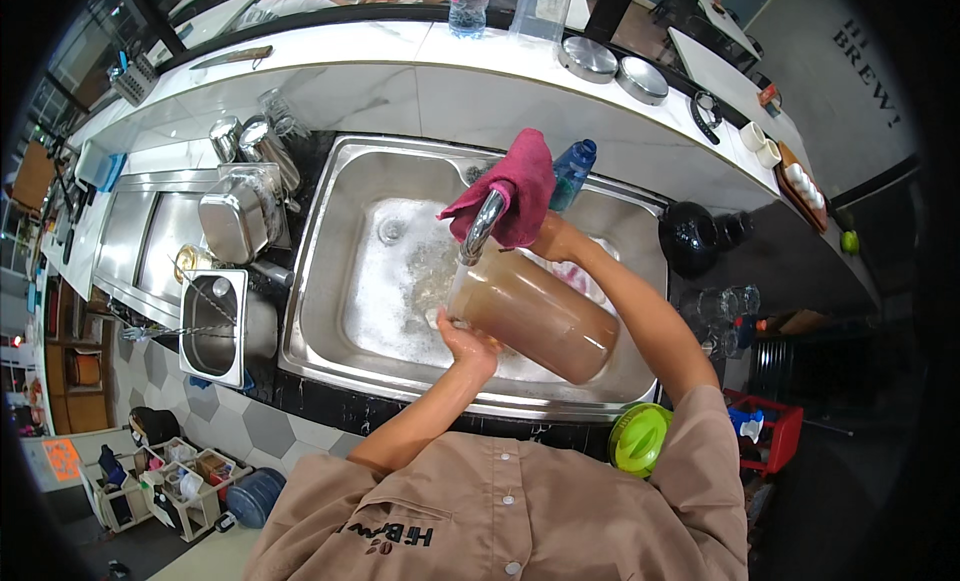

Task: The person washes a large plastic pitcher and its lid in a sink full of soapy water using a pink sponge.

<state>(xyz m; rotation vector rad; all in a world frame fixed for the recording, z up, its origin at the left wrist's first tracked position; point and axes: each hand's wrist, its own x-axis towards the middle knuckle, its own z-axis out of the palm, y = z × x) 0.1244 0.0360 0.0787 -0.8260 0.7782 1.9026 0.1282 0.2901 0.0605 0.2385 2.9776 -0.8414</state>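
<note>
A tall clear container of brownish liquid [544, 315] lies tilted over the steel double sink [311, 281], its mouth beneath the chrome faucet [480, 232]. Water runs from the spout by the container's rim. My left hand [469, 347] supports the container from below near that mouth, fingers around its lower edge. My right hand [553, 238] is at its upper side, partly hidden by the container and a cloth; its fingertips cannot be seen. A dark pink cloth [517, 191] drapes over the faucet. Foamy water [390, 281] covers the basin floor. Behind the cloth stands a blue bottle [574, 172].
Left of the sink are steel pitchers [262, 146], a steel pan [232, 213] and a deep steel container [214, 341]. A black round vessel [686, 240] and clear glasses [720, 303] stand at right. A green lid [641, 438] sits by the front edge.
</note>
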